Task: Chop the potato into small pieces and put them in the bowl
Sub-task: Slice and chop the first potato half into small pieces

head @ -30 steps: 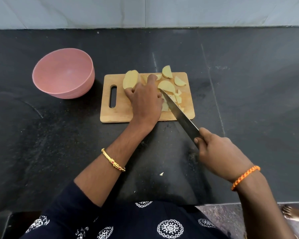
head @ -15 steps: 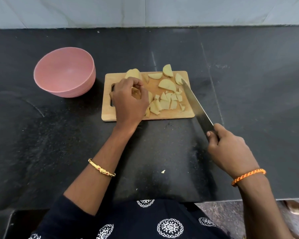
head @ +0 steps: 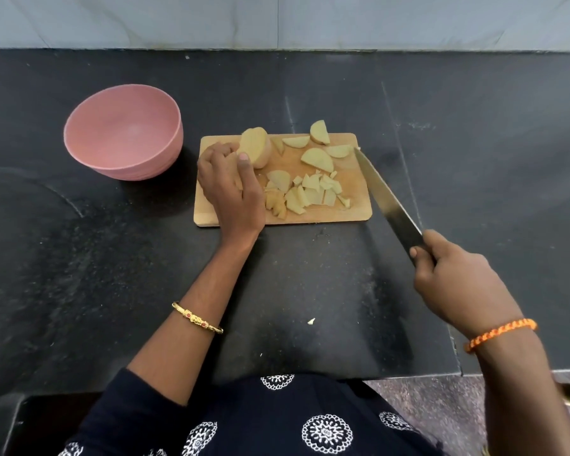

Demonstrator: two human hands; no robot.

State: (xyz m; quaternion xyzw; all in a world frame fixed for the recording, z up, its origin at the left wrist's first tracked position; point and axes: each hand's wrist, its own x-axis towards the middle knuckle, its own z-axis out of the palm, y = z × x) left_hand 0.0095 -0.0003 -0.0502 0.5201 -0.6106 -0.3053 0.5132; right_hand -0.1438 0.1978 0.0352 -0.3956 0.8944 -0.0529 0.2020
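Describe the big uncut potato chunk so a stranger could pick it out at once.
On the black counter, right of the pink bowl, lies a wooden cutting board. At the board's far left corner the left hand grips the potato chunk. It is the largest, thickest, rounded piece, while its neighbours are thin slices and small bits.

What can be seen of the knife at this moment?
The knife has a long, broad, grey metal blade tapering to a point. The right hand grips its handle, which is hidden inside the fist, thumb near the blade's base. The blade slants up and left; its tip sits at the right edge of the wooden cutting board, beside a potato slice. Whether the tip touches the board cannot be told.
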